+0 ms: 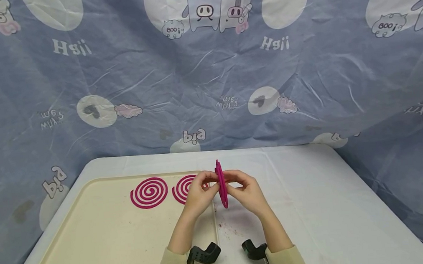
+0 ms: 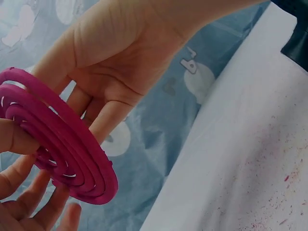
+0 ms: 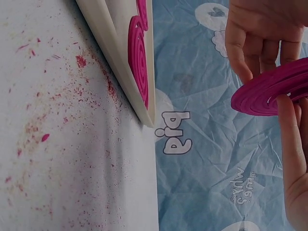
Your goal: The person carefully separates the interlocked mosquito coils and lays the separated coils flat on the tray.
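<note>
A magenta mosquito coil (image 1: 221,185) is held up on edge over the right rim of the tray. My left hand (image 1: 200,193) pinches it from the left side, thumb and fingers near its middle. From the opposite side my right hand (image 1: 247,191) pinches it too. Both wrist views show the coil's rings close up, with slim gaps between some of them; whether it is one coil or two nested together I cannot tell. Two more magenta coils lie flat on the tray: one coil (image 1: 149,193) in full view, the other coil (image 1: 180,189) partly hidden behind my left hand.
The cream tray (image 1: 92,234) with a raised rim covers the left part of the white table (image 1: 335,205). Reddish crumbs (image 3: 81,61) are scattered on the tabletop beside the tray's right edge. A blue patterned curtain (image 1: 176,76) hangs behind the table and along its sides.
</note>
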